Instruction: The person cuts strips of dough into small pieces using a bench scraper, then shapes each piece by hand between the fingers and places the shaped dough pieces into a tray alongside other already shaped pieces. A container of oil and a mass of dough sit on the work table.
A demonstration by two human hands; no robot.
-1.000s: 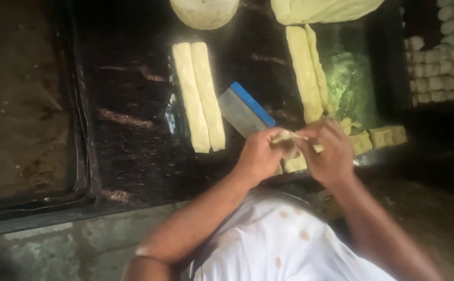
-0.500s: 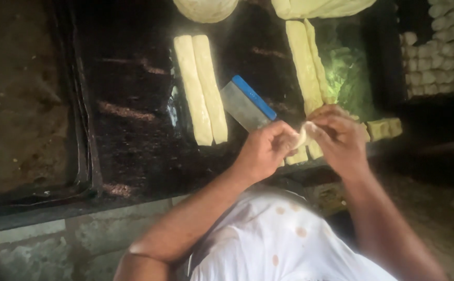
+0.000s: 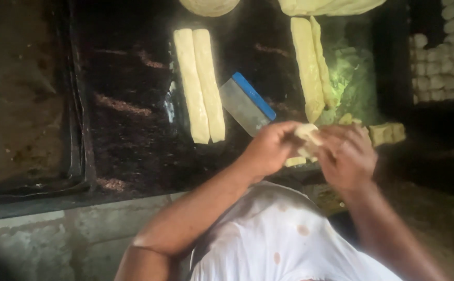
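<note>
Dough piece (image 3: 307,136), small pale yellow lump, held between both hands above near edge of dark greasy table (image 3: 133,130).
Left hand (image 3: 271,148) fingers clamped on its left side; right hand (image 3: 347,156) fingers closed over right side.
Risk: soft dough tears or slips from oily grip, drops off table edge.
Long axis, pointing: cannot tell, lump mostly hidden.

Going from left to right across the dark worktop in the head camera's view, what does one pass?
Flat dark tray → pair of dough strips → blue-handled scraper → left hand → small dough piece held between both hands → right hand → cut dough chunks → rows of dough balls.
</note>
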